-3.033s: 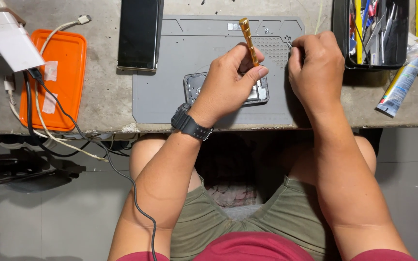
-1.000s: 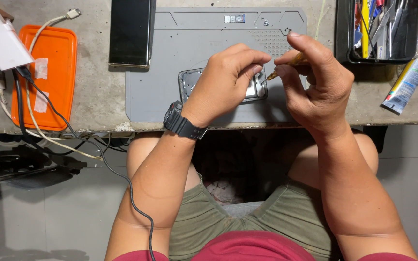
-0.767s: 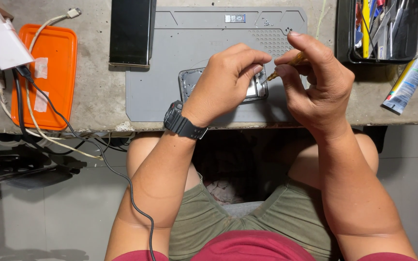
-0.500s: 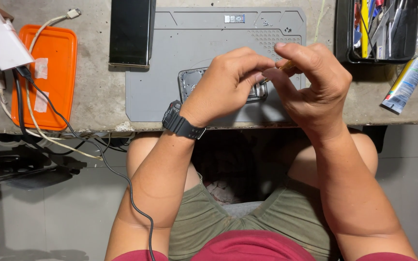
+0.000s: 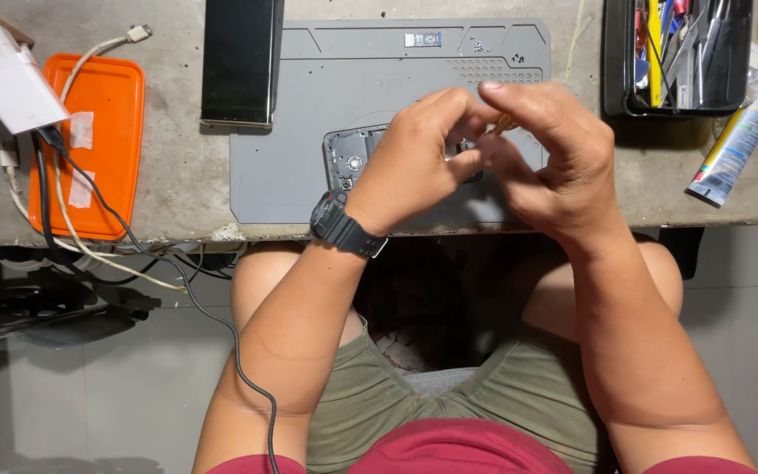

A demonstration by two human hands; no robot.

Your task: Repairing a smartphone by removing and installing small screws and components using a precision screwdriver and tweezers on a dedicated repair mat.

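Seated person, knees under the bench edge, both forearms reaching forward over the grey work mat (image 5: 309, 114).

Left hand (image 5: 410, 158), black wristwatch (image 5: 344, 226) on the wrist, fingers curled and bunched, tips meeting the right hand's over the mat. Right hand (image 5: 554, 162) curled the same way, fingers and thumb closed in a pinch on a thin golden screwdriver (image 5: 504, 125); only a short bit of it shows between the fingertips. Cannot tell whether the left fingers grip the tool too or only touch it.

Beneath the left hand, lying flat on the mat: an opened phone (image 5: 353, 158), inner frame up, mostly covered by the hands.

Further out: black phone-like slab (image 5: 239, 61) beside the mat's left edge, orange tray (image 5: 89, 140) left of that with white cables (image 5: 72, 246) and a black one trailing off the bench. Black tool tray (image 5: 677, 57) at far right, a tube (image 5: 730, 149) lying just beside it
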